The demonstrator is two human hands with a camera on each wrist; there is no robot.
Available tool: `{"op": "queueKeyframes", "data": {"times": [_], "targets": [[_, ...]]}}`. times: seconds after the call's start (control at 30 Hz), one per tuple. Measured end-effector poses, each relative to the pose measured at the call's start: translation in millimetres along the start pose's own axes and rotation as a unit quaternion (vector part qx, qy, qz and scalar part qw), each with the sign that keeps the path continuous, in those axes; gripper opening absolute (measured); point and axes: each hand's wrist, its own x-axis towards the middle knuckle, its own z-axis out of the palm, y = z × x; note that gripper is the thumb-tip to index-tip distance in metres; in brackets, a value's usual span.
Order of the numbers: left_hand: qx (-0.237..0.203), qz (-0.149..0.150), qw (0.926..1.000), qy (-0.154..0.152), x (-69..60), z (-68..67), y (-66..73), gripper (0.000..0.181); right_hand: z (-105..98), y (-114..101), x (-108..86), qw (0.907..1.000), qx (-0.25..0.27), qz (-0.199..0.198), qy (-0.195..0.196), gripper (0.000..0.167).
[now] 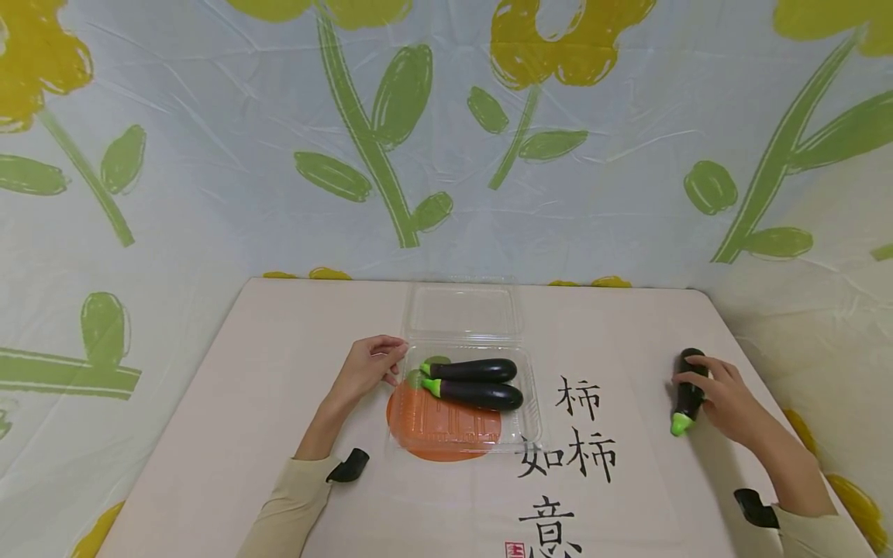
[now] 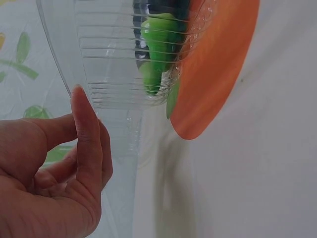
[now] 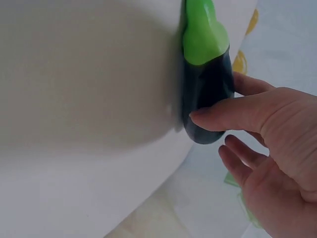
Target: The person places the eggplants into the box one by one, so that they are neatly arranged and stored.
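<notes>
On the right of the table, my right hand (image 1: 729, 399) grips a toy eggplant (image 1: 689, 395), dark with a green cap. Its thumb lies on one side and its fingers on the other in the right wrist view. The cap points toward me and the eggplant appears to lie on the table. At the centre stands a clear plastic container (image 1: 532, 407) with its hinged lid (image 1: 463, 311) folded back. Two more eggplants (image 1: 481, 394) lie side by side inside, caps to the left. My left hand (image 1: 363, 368) pinches the container's left rim at a corner.
A pale table cover (image 1: 628, 325) bears black brush characters (image 1: 593, 453) and an orange printed shape (image 1: 446, 446), partly under the container. A cloth with printed flowers (image 1: 391, 155) hangs behind and at both sides. Black straps or mounts (image 1: 349, 465) sit at both wrists.
</notes>
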Motion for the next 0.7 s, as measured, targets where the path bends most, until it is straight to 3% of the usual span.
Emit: {"op": "queueKeyframes", "data": {"times": [0.2,0.4,0.7], "targets": [[-0.004,-0.003,1.0,0.001,1.5,0.6,-2.3,0.03,2.6,7.8,1.0,0.9983,-0.029,-0.044,0.022,0.065],[-0.004,-0.002,1.0,0.002,2.0,0.9,-2.4,0.027,3.6,10.9,1.1,0.9954,-0.011,-0.087,0.038,0.072],[-0.014,-0.006,0.9999,-0.004,-1.4,0.7,2.9,0.031,0.1,6.3,0.9,0.9985,-0.013,-0.048,0.023,0.066]]}}
